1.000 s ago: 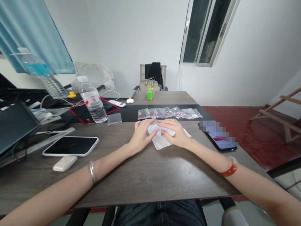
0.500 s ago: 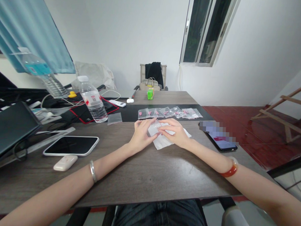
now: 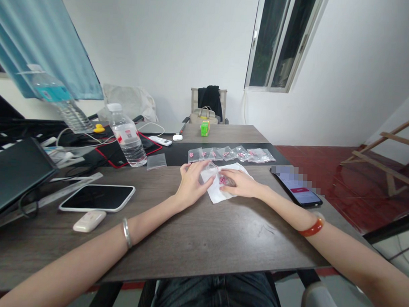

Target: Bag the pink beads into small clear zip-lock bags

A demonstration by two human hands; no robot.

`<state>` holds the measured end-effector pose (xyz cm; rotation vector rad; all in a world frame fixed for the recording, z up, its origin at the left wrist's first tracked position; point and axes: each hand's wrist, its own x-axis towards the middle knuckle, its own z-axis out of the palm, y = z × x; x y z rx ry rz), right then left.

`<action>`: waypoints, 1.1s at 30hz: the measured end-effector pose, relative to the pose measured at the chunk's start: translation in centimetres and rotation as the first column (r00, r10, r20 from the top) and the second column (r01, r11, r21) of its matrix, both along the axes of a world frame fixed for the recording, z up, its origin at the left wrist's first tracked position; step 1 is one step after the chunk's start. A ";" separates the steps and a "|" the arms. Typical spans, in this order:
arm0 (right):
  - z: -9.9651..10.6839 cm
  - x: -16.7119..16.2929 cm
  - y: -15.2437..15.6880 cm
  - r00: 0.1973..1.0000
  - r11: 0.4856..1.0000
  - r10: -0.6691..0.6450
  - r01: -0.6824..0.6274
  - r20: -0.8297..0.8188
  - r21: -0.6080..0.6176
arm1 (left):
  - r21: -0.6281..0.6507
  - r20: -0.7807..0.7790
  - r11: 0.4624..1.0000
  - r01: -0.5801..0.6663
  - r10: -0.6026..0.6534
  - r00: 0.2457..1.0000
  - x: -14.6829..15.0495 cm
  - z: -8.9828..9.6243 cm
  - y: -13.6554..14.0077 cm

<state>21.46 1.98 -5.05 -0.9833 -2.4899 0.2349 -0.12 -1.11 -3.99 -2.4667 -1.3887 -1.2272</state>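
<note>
My left hand [image 3: 194, 183] pinches a small clear plastic bag [image 3: 209, 170] at the left side of a white tissue [image 3: 218, 197]. On the tissue lies a little cluster of pink pieces [image 3: 222, 180], too small to make out exactly. Over its right side reaches my right hand [image 3: 241, 183], fingers stretched out and thumb apart, the fingertips at the pink pieces. Just beyond my hands, several clear bags [image 3: 226, 153] with pink pieces inside lie in an overlapping row on a black strip.
A flat clear bag [image 3: 156, 161] lies left of my hands, near a tilted water bottle [image 3: 127, 135]. Farther left are a phone [image 3: 98, 198], a white earphone case [image 3: 89, 221] and a laptop [image 3: 17, 178]. Another phone [image 3: 297, 187] lies right; a green box [image 3: 204, 128] stands far back.
My right hand has drawn slightly right and down, away from my left, and its fingers have spread. The pink cluster on the tissue has come into view. My left hand stays nearly still.
</note>
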 end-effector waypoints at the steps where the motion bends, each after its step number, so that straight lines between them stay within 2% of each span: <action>1: 0.0 -0.1 -0.1 0.999 0.999 -0.029 0.029 0.018 0.016 | 0.000 0.001 1.000 0.000 0.000 1.000 0.0 0.0 0.0; 5: 0.1 -0.4 -0.5 0.989 0.989 -0.136 0.132 0.053 0.072 | -0.002 -0.001 1.000 0.011 -0.011 1.000 0.0 0.1 -0.1; 12: 0.0 -0.2 0.4 0.972 0.970 -0.237 0.236 -0.001 0.060 | -0.016 0.006 1.000 0.017 -0.017 1.000 0.0 -0.1 0.1; 21: -0.6 0.2 1.1 0.966 0.969 -0.245 0.247 -0.088 0.022 | -0.019 -0.002 1.000 0.024 -0.024 1.000 0.0 0.0 0.0; 27: -0.6 0.2 1.3 0.958 0.980 -0.198 0.192 -0.206 -0.050 | -0.024 -0.006 0.999 0.025 -0.025 1.000 0.0 0.0 0.0; 33: -0.4 0.4 1.2 0.961 0.976 -0.217 0.209 -0.170 -0.061 | -0.017 -0.010 0.999 0.031 -0.031 0.999 0.0 0.0 0.0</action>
